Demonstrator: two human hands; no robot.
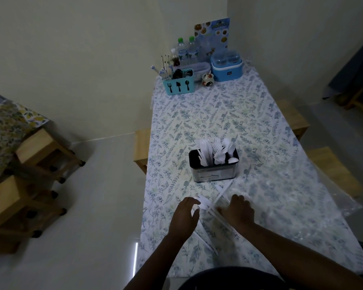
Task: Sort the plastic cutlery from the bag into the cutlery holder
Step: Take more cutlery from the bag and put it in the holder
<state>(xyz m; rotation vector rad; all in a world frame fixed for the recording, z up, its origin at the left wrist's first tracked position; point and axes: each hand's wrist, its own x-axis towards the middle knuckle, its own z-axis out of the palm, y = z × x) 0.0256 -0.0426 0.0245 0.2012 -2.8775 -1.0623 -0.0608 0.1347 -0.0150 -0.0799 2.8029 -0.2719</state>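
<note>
A dark cutlery holder (215, 173) stands mid-table, packed with white plastic knives, forks and spoons (217, 150) sticking up out of it. Just in front of it lie a few loose white plastic pieces (220, 197) on a clear plastic bag (314, 208) that spreads to the right. My left hand (184, 216) curls over a white piece at its fingertips. My right hand (238, 210) rests palm-down on the bag and on long white handles; whether it grips one is hidden by the fingers.
A floral cloth covers the table (249, 114). At the far end stand a turquoise utensil caddy (178, 85), water bottles (187, 49), a blue container (226, 65) and a menu card (213, 36). Wooden stools (48, 151) stand left on the floor.
</note>
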